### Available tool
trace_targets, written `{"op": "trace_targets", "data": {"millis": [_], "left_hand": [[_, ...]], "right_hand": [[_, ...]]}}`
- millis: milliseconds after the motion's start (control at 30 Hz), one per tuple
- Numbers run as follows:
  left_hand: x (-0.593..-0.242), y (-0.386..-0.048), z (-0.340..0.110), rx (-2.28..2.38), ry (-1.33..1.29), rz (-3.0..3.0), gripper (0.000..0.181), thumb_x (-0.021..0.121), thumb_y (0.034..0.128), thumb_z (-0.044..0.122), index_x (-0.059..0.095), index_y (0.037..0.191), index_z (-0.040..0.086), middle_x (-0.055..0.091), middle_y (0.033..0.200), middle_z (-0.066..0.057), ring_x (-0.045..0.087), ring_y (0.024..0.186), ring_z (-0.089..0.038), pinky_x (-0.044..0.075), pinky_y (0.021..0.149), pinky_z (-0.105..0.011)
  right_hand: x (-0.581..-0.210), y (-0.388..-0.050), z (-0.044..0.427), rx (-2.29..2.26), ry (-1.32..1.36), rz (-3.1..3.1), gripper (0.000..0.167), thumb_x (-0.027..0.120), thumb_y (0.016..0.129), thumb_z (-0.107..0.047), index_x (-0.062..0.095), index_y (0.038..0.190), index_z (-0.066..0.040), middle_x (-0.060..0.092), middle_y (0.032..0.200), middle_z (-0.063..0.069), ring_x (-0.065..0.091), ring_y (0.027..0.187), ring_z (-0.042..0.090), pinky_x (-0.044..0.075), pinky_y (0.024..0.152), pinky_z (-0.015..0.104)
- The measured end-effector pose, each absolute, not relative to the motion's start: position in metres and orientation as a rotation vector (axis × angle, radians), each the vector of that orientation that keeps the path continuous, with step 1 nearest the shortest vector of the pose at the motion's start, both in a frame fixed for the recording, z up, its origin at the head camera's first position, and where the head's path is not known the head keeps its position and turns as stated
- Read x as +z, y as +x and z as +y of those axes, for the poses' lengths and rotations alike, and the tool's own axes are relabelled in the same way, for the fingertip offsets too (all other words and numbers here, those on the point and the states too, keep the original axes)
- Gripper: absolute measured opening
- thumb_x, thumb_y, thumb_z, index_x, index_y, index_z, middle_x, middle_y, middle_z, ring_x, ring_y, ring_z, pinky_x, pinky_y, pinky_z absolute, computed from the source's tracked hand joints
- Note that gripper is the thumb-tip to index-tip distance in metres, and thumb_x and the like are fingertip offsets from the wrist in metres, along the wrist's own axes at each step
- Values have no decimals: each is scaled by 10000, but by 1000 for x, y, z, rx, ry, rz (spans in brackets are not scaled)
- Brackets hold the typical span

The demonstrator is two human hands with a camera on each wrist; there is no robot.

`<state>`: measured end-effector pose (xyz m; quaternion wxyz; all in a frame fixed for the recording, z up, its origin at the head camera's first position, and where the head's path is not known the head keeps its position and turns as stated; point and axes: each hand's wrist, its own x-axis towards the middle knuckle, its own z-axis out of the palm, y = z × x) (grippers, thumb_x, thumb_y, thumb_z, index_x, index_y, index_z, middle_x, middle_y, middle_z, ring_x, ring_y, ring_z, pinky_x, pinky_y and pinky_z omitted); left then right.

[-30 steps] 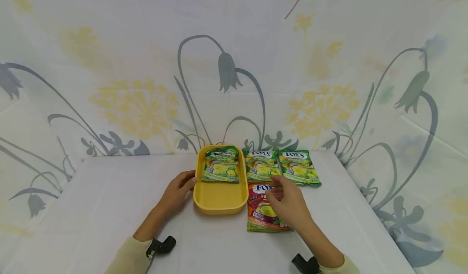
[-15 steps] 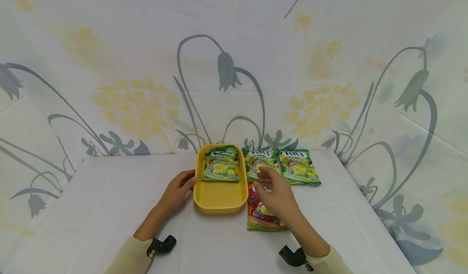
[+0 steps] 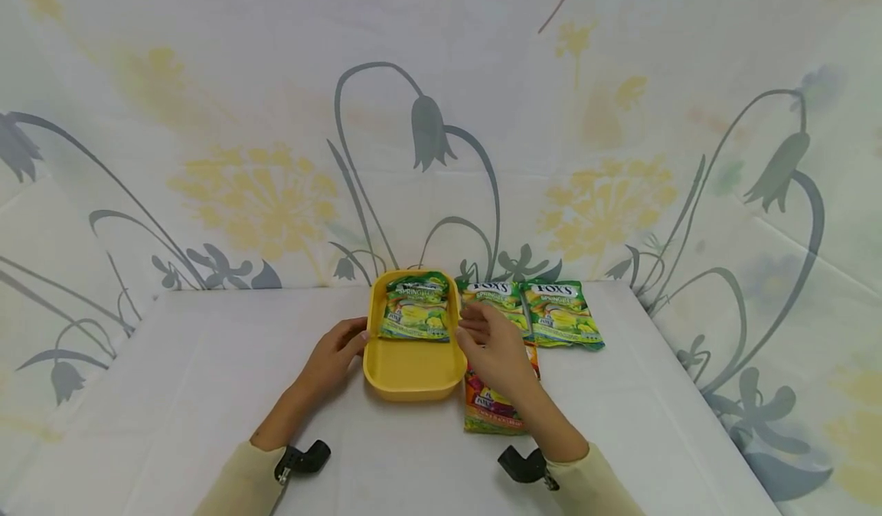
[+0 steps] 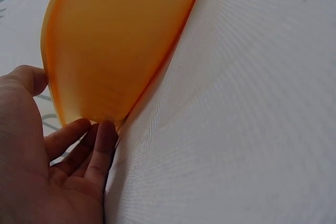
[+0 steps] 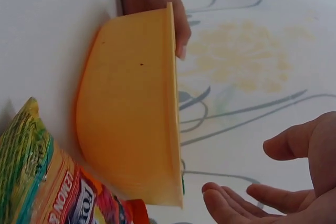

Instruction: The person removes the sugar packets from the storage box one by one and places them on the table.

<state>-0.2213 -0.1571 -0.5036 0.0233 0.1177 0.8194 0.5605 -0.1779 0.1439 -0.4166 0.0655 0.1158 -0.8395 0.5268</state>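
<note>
A yellow tray [image 3: 413,370] stands on the white table, with a green candy bag [image 3: 416,309] lying in its far half. My left hand [image 3: 334,357] holds the tray's left side; in the left wrist view its thumb is at the rim and its fingertips are against the outer wall. My right hand [image 3: 498,351] is above the tray's right edge, fingers loosely bent, thumb apart, nothing between them in the right wrist view. Beneath it lies a red candy bag [image 3: 492,410], partly hidden by the hand and forearm.
Right of the tray at the back lie two more green candy bags, a nearer one [image 3: 492,294] partly covered by the right hand and a farther one [image 3: 561,317] beside it. A flower-patterned cloth [image 3: 441,194] hangs behind the table [image 3: 227,363].
My right hand has moved left, from over the red and green candy bags to the tray's right edge. The left hand has stayed at the tray, and the bags lie as before.
</note>
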Motion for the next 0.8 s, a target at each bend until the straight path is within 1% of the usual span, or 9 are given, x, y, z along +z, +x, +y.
{"op": "trace_targets", "data": {"millis": [100, 233, 367, 633, 800], "left_hand": [[-502, -221, -157, 1733, 366, 2531, 504, 535, 1128, 282, 499, 1521, -32, 556, 1513, -225, 662, 1190, -320, 585, 982, -363], [-501, -221, -156, 1735, 370, 2528, 502, 540, 1126, 294, 511, 1514, -24, 567, 1505, -216, 671, 1176, -319, 586, 985, -373], [-501, -220, -155, 1728, 376, 2530, 504, 543, 1125, 297, 514, 1512, -25, 569, 1501, -218, 672, 1171, -321, 586, 985, -379], [-500, -221, -158, 1690, 362, 2565, 501, 525, 1131, 303, 509, 1520, -13, 566, 1510, -207, 664, 1182, -307, 574, 1013, -407], [-501, -221, -158, 1689, 359, 2554, 503, 529, 1129, 309, 512, 1517, -11, 568, 1511, -203, 667, 1182, -303, 575, 1002, -354]], "right_hand": [[-418, -182, 140, 1619, 348, -2531, 488, 669, 1041, -107, 542, 1503, -14, 636, 1395, 210, 674, 1250, 314, 573, 1024, 373], [-421, -187, 135, 1630, 341, -2548, 508, 654, 1044, -126, 526, 1526, -32, 602, 1464, 209, 645, 1301, 339, 555, 1054, 410], [-424, -190, 130, 1620, 348, -2581, 553, 649, 1035, -131, 487, 1547, 1, 555, 1520, 226, 623, 1337, 355, 545, 1066, 432], [-424, -199, 120, 1643, 387, -2635, 582, 633, 1057, -154, 436, 1576, 20, 473, 1584, 275, 536, 1418, 415, 486, 1122, 510], [-427, -204, 114, 1591, 404, -2670, 602, 609, 1065, -182, 405, 1593, 25, 454, 1590, 294, 508, 1431, 438, 462, 1142, 549]]}}
